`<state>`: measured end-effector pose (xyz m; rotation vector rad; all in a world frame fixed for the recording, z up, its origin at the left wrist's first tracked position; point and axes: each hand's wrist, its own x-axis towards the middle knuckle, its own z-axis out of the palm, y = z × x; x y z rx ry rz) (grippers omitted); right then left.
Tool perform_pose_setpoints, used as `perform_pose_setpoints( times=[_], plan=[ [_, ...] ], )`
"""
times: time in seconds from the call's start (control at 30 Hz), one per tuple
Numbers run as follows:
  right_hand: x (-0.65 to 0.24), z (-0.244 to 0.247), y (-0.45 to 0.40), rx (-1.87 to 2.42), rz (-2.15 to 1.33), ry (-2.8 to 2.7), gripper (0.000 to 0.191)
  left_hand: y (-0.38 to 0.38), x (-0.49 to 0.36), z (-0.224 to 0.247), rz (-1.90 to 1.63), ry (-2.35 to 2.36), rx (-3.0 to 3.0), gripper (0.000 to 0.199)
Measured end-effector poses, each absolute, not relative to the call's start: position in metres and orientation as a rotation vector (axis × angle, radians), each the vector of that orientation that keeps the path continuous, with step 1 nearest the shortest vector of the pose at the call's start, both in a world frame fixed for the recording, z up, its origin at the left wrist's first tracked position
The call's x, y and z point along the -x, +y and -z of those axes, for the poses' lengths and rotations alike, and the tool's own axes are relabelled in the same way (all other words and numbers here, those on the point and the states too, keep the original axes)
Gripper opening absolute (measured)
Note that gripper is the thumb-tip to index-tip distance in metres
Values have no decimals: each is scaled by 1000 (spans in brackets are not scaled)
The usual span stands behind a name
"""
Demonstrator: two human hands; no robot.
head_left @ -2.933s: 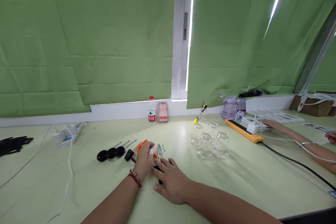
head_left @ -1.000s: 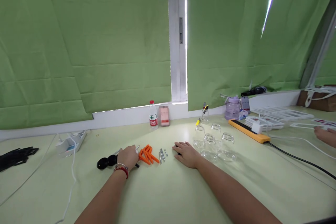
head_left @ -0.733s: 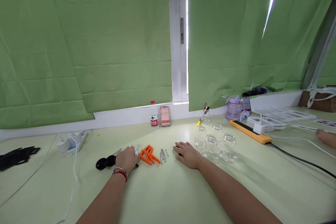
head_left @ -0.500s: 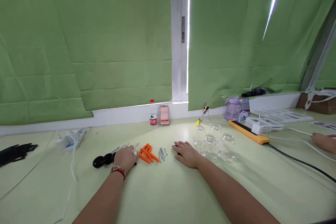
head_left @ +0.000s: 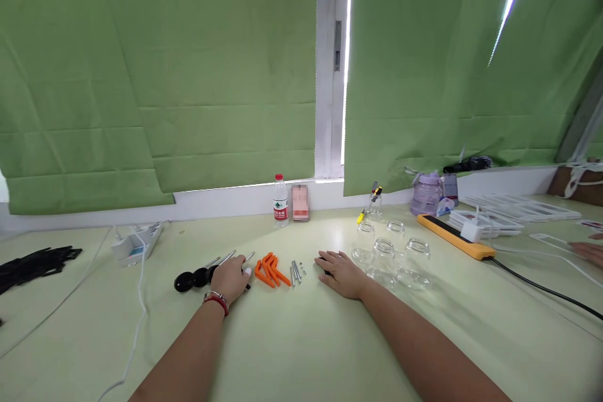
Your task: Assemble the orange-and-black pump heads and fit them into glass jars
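Note:
My left hand (head_left: 230,279) lies curled over a row of dark pieces on the table, its thumb to the right. Left of it show glossy black round knobs (head_left: 192,279), and thin metal rods (head_left: 228,257) stick out behind. What sits under the fingers is mostly hidden. Beside the thumb is a loose heap of orange angled pieces (head_left: 271,271), followed by several silver bolts (head_left: 296,272) and small nuts (head_left: 303,268). My right hand (head_left: 343,274) rests flat with fingers stretched out, partly covering a small black thing (head_left: 326,272).
Several clear glass jars (head_left: 384,260) stand right of my right hand. Behind are a water bottle (head_left: 281,202), a phone (head_left: 300,203) and a lilac jug (head_left: 426,193). An orange power strip (head_left: 455,237) and another person's hand (head_left: 588,251) are rightward; a white power strip (head_left: 136,244) is left.
The whole view has shifted slightly, so things appear a little farther right. Both my hands keep their places over the same pieces. The other person's hand at the right has moved.

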<state>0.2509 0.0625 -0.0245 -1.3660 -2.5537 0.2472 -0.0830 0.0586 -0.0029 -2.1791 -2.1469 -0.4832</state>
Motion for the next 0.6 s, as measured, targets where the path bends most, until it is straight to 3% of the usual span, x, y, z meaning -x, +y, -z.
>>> perform_pose_setpoints(
  times=[0.6],
  plan=[
    [-251,26,63,1389,-252,-2472,68,59,82,3,459,-2130,2185,24]
  ],
)
